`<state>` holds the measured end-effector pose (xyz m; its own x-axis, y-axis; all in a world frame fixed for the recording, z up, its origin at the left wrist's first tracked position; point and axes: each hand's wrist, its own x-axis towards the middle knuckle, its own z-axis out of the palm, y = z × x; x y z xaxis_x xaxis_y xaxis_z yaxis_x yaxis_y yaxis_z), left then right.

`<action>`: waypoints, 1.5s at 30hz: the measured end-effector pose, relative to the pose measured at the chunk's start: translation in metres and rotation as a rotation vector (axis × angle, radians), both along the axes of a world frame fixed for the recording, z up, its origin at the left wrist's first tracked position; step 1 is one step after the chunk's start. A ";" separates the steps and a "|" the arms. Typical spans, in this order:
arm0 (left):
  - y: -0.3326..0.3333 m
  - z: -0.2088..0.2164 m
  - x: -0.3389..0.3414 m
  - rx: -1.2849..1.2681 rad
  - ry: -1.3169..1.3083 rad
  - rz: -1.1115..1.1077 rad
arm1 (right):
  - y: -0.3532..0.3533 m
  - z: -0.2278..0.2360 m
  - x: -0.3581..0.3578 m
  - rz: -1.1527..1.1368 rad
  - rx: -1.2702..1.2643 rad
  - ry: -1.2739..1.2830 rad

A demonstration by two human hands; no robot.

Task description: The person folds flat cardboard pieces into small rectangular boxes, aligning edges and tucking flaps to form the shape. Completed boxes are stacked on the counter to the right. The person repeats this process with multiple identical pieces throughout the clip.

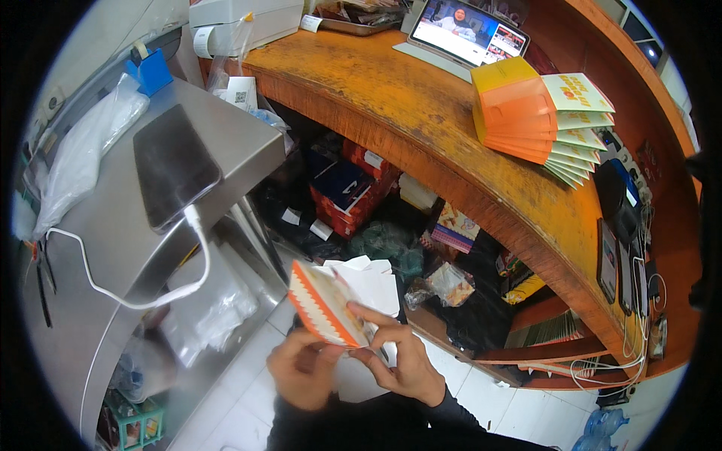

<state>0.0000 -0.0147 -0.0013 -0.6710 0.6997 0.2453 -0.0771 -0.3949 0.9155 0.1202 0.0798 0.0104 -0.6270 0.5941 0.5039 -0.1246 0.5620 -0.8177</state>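
Low in the middle, my two hands hold an orange-and-cream paper food carton (325, 308) with a zigzag printed edge. My left hand (304, 368) has its fingers closed on the carton's lower left edge. My right hand (398, 357) pinches the lower right side, its index finger lying along the printed face. White card flaps (374, 284) show just behind the carton; I cannot tell whether they belong to it. On the wooden counter at the right, a fanned stack of similar orange-and-cream cartons (519, 120) stands nested together.
A curved wooden counter (361, 86) bears a tablet (470, 34) playing video and a white printer (244, 26). At left, a steel table (248, 135) carries a phone (177, 165) on a white cable (154, 303). Boxes (350, 184) and bags crowd the space under the counter.
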 end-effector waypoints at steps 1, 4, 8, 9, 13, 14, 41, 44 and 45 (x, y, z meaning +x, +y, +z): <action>-0.003 0.001 -0.003 0.006 -0.091 -0.036 | 0.002 0.001 0.004 0.007 0.047 -0.098; -0.006 0.010 -0.008 -0.105 -0.007 -0.028 | 0.006 0.002 0.015 0.015 0.191 -0.197; -0.003 0.024 -0.012 -0.213 0.764 0.249 | 0.016 -0.001 0.021 -0.251 0.075 -0.176; -0.004 0.027 -0.014 -0.237 0.886 0.298 | 0.017 -0.002 0.019 -0.298 -0.136 -0.043; 0.001 0.021 -0.017 -0.337 0.775 0.085 | 0.027 0.007 0.028 -0.033 -0.528 0.172; 0.001 0.018 -0.016 -0.388 0.693 0.013 | 0.028 0.009 0.029 -0.046 -0.455 0.044; 0.015 0.004 0.001 -0.215 0.662 0.026 | -0.006 -0.030 -0.004 -0.061 -0.275 0.127; 0.019 0.002 0.005 -0.200 0.685 -0.027 | -0.005 -0.033 -0.002 -0.072 -0.600 0.296; 0.019 0.001 0.003 -0.172 0.696 -0.040 | -0.001 -0.035 -0.001 -0.085 -0.648 0.374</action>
<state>0.0035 0.0045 -0.0004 -0.3718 0.7879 0.4909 0.5361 -0.2495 0.8064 0.1191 0.0788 -0.0249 -0.4211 0.8830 0.2074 -0.4367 0.0031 -0.8996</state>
